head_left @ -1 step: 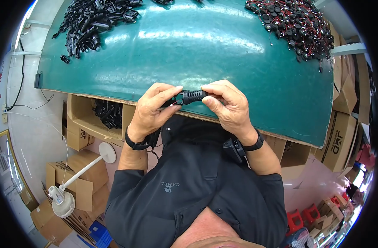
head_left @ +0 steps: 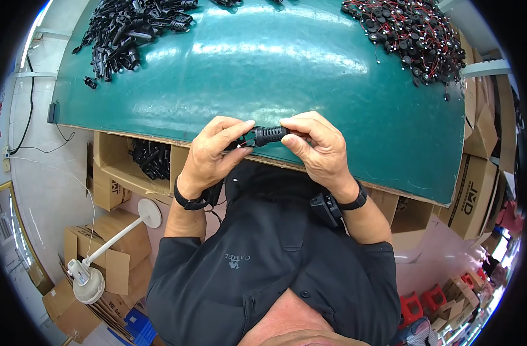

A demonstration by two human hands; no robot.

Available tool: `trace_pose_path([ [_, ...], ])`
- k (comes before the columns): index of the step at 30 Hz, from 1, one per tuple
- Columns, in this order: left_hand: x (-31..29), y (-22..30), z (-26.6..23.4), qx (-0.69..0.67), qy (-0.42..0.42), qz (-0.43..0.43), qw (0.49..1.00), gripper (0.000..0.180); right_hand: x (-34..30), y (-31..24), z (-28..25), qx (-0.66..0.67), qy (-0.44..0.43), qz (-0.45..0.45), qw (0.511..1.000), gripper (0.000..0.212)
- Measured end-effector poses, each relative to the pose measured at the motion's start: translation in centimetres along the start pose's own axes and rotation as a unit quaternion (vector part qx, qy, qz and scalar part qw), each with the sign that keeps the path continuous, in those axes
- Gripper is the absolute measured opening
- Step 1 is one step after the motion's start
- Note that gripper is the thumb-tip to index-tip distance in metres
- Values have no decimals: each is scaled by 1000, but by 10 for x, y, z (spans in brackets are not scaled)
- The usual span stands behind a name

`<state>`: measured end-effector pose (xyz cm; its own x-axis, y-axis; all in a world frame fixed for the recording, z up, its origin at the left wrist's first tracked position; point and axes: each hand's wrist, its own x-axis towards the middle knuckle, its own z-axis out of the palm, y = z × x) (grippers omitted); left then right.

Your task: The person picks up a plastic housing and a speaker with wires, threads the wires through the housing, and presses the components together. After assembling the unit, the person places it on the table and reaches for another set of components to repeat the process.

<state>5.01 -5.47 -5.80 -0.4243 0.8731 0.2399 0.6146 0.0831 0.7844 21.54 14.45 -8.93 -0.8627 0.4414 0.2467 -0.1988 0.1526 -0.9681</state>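
A black plastic housing with a slotted, ribbed cylindrical end lies crosswise between my two hands, over the near edge of the green table. My left hand pinches its left end, where a small white bit and a trace of red show by the thumb. At the other end, my right hand grips the ribbed part between thumb and forefinger. My fingers hide both ends of the piece.
Similar black plastic parts form a heap at the far left. Small round black discs with red wires are piled at the far right. Under the table's edge, a cardboard box holds more black parts. A white stand fan is at the lower left.
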Motion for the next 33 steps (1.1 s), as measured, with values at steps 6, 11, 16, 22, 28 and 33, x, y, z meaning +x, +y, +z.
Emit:
trace_pose_path([
  [6,2,4,-1,-2,-12,-3,1000,63,-1,9,-4,1,14,-16,1000,27],
  [11,1,4,-2,-10,-28,-11,999,63,-2,7,-3,11,18,-15,1000,28],
  [16,5,5,-7,1,-44,-7,999,62,-6,14,-5,25,0,-12,1000,28],
  [22,8,6,-14,-2,-72,5,997,59,-4,9,-13,63,-44,30,997,25],
  [28,12,4,-20,9,-102,14,995,59,-7,11,-8,141,-41,56,988,24],
  [33,25,11,-34,17,-117,20,993,55,-3,10,-9,50,-11,6,999,27],
])
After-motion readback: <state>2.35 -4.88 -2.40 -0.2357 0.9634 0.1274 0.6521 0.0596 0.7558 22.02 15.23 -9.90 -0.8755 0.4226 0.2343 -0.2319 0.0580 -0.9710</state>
